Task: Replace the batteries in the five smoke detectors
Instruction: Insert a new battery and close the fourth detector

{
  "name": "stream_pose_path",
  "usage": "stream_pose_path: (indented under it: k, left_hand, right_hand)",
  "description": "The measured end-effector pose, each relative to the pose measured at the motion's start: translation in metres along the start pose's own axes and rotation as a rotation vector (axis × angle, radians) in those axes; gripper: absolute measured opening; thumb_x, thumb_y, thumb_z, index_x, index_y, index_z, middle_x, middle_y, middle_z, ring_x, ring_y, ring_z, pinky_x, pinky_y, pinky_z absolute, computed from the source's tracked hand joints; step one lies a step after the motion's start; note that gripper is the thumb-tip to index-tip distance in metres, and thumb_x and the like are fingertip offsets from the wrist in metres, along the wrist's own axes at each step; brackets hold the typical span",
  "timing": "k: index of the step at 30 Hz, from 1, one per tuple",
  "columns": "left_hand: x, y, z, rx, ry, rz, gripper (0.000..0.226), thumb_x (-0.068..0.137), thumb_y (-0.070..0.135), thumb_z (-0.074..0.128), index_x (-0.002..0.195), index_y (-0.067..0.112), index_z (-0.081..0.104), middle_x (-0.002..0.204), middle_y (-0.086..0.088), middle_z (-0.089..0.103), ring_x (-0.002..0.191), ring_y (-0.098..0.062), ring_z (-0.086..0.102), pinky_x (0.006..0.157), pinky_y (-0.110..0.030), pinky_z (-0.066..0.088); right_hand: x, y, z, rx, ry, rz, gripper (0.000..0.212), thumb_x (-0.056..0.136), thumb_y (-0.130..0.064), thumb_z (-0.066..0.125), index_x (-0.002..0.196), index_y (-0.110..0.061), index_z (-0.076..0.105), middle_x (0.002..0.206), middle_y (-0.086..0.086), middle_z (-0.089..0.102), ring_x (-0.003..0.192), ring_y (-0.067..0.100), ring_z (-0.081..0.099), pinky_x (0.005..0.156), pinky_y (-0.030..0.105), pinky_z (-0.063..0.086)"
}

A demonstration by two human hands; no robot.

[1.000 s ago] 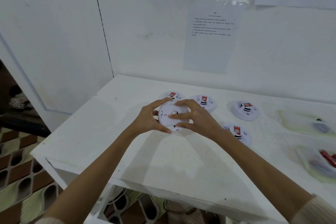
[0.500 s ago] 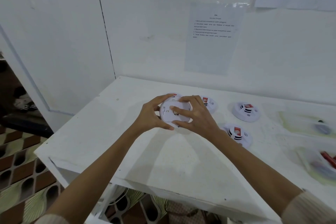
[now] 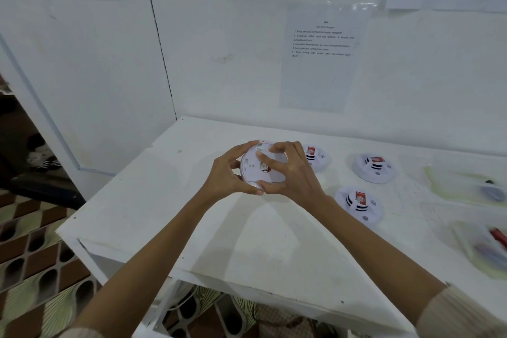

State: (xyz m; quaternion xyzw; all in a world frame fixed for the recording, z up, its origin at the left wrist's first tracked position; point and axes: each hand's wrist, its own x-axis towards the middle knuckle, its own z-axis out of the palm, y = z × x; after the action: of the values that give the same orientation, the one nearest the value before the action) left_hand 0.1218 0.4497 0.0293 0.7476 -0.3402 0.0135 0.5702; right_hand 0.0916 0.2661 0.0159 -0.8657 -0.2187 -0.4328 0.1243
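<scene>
White table [image 3: 247, 249] against white wall; three smoke detectors resting on it, red labels up: one at back [image 3: 317, 157], one further right [image 3: 374, 168], one nearer front [image 3: 359, 204]; two clear plastic bags at right edge, far [image 3: 466, 184] and near [image 3: 482, 247], contents blurred.

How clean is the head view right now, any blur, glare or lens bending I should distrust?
Head view: the held white round smoke detector is fairly sharp; the clear plastic bags at the right edge are smeared; the laminated instruction sheet shows glare along its top; wide-angle bending curves the white table and wall seam; soft hand shadows.
</scene>
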Motion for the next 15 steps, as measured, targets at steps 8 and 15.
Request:
stream_pose_path:
  k: [8,15]
  left_hand:
    - [0.004,-0.001,-0.001,-0.020,-0.004,-0.045,0.096,0.043,0.024,0.091,0.128,0.033,0.049,0.127,0.019,0.055,0.109,-0.009,0.057,0.075,-0.026,0.057]
    - [0.015,0.008,-0.015,-0.106,-0.056,-0.114,0.089,0.046,0.022,0.089,0.123,0.042,0.050,0.121,0.019,0.059,0.108,-0.009,0.058,0.076,-0.022,0.055]
  right_hand:
    - [-0.003,0.004,-0.014,0.142,-0.131,0.067,0.044,0.084,-0.043,0.055,0.121,-0.019,0.061,0.119,0.011,0.055,0.112,0.020,0.042,0.086,0.025,0.040]
    - [-0.014,0.028,-0.029,0.015,-0.136,-0.076,0.052,0.081,-0.005,0.055,0.131,-0.016,0.050,0.137,0.009,0.049,0.121,0.029,0.043,0.097,0.038,0.042]
